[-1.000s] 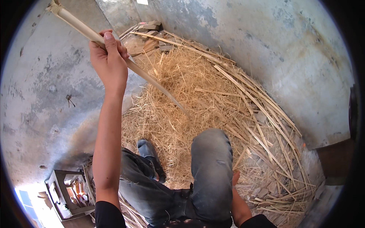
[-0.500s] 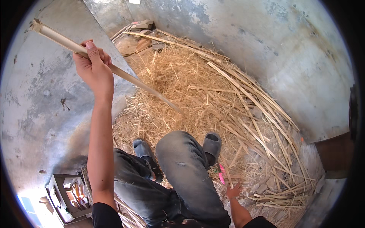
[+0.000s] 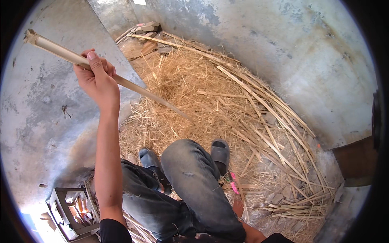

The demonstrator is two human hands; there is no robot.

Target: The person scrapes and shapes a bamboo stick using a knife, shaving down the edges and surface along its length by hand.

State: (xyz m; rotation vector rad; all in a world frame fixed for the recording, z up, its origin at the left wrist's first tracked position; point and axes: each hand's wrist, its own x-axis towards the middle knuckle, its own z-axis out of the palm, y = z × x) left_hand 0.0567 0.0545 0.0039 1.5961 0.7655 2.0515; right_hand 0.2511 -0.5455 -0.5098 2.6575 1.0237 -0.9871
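The left hand (image 3: 97, 79) is closed tight around a long pale bamboo strip (image 3: 109, 77), thumb up over the top, gripping it roughly a third of the way in from its thick end. That butt end sticks out above and to the left of the grip, ragged and splintered at its cut face; the rest runs down and to the right of the fist, tapering to a thin point over the heap of straw-like shavings (image 3: 194, 101).

Most of the length hangs beyond the fist on the thin side, so the strip could likely swing or whip if the wrist turns quickly, and the fine tip may snag in the shavings or snap. The split edges look sharp, and a slide through the palm could cut it. The raised knee in grey jeans (image 3: 186, 162) and the grey sandal (image 3: 220, 152) sit below the tapered end, within its likely sweep.

The right hand (image 3: 239, 206) is low beside the thigh, far from the grip, near a pink-handled tool (image 3: 233, 182) lying in the litter. Only a little of the hand shows, so I cannot tell whether its fingers are closed or hold anything.

The strip itself is cream-coloured, smooth and straight, with no visible nodes. More split bamboo slats (image 3: 275, 133) lie in a curved drift to the right of it.
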